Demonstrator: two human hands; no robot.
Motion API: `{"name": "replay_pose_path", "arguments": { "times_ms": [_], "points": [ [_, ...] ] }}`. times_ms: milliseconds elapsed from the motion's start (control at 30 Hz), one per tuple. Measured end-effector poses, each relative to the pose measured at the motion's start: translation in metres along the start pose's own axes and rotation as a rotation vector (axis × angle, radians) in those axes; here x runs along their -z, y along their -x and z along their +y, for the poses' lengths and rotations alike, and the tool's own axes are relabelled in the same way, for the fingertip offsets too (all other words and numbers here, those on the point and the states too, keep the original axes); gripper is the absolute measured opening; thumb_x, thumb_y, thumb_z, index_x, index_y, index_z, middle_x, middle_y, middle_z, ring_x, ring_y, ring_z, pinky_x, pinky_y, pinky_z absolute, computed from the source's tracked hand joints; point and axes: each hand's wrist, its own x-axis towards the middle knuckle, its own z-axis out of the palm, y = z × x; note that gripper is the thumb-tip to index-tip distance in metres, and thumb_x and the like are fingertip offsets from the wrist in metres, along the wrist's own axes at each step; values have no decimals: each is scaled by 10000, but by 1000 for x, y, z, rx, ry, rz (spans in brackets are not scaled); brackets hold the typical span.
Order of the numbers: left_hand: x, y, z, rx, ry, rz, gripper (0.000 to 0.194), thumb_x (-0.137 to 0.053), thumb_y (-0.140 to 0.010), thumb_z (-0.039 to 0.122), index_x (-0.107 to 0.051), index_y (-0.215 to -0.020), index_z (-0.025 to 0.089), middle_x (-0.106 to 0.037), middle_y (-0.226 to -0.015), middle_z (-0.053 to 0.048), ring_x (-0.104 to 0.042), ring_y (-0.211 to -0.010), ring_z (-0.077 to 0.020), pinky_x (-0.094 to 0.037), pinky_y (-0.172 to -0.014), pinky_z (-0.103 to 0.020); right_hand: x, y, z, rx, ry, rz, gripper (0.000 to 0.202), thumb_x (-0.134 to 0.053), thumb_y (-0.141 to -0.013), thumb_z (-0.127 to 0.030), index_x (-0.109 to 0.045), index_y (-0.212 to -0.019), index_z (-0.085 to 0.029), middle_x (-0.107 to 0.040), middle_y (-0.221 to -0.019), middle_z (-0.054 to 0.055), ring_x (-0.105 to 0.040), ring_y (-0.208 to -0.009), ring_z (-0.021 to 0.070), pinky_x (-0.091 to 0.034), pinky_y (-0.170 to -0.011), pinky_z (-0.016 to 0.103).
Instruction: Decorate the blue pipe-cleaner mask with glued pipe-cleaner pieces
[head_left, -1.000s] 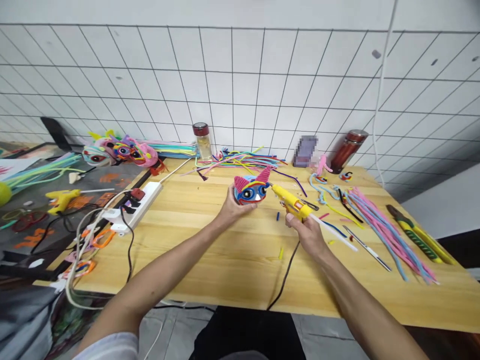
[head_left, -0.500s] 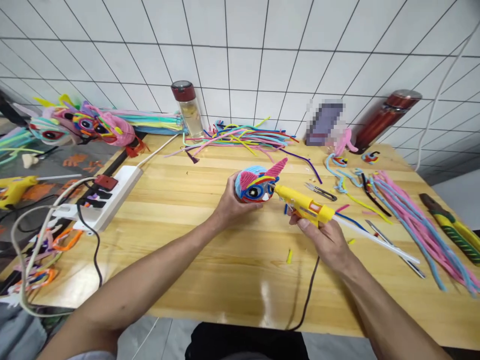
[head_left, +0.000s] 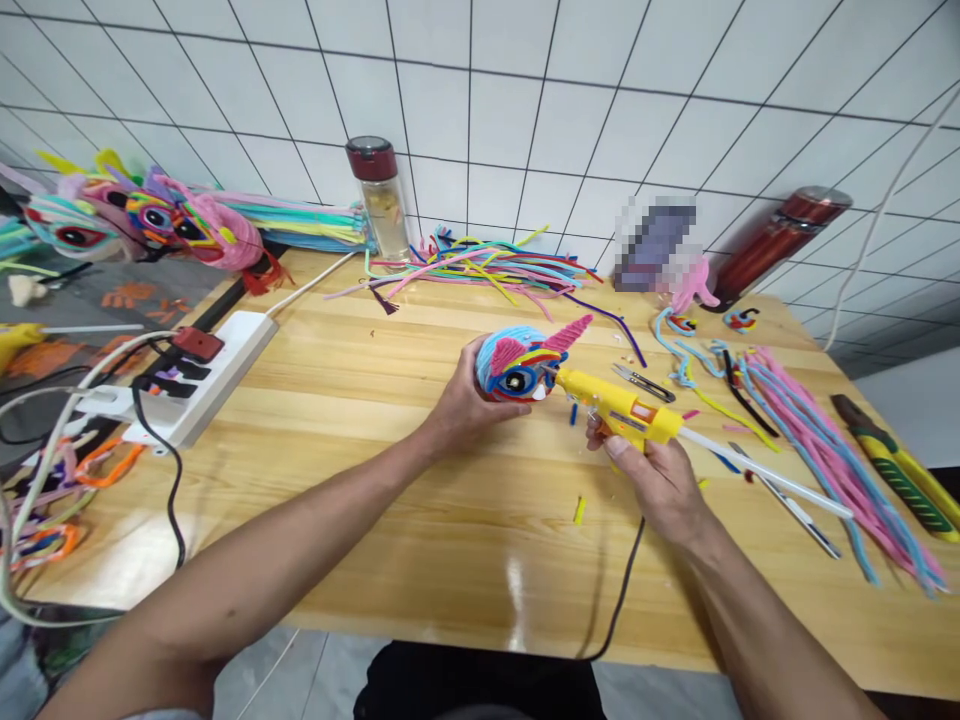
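My left hand [head_left: 469, 405] is wrapped round a pipe-cleaner animal head [head_left: 517, 372], light blue on top with pink ears, a round dark eye and red, yellow and blue bands. It is held above the wooden table. My right hand [head_left: 660, 480] grips a yellow glue gun [head_left: 626, 408] by its handle. A long white glue stick [head_left: 765, 470] juts from the gun's back end. The nozzle points left and is close against the right side of the head; whether it touches cannot be made out. A dark cord [head_left: 626, 590] hangs below the gun.
A white power strip [head_left: 217, 375] with cords lies at left, near finished animal heads [head_left: 187, 225]. Loose pipe cleaners [head_left: 487, 268] and a glass bottle [head_left: 381, 205] are at the back. Snips [head_left: 643, 382], tweezers [head_left: 795, 510], pink and blue pipe cleaners [head_left: 832, 455] and pliers [head_left: 896, 465] lie at right.
The view has shifted slightly. The animal head has turned a little, its face more towards the right. The glue gun's nozzle stays close to it, and both hands keep their hold.
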Motion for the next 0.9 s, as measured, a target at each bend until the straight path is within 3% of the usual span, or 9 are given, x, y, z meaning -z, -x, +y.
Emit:
{"name": "replay_pose_path", "arguments": {
  "times_ms": [900],
  "points": [
    [-1, 0, 6, -9, 1, -17, 1060, -1020, -596, 391, -429, -1465, 255, -590, -1493, -137, -614, -1378, -341, -501, -1193, -496, 2, -3, -4, 2, 91, 16, 421, -556, -1022, -609, -738, -1005, -230, -745, -929, 65, -679, -881, 248, -563, -844, 384]
  ]
}}
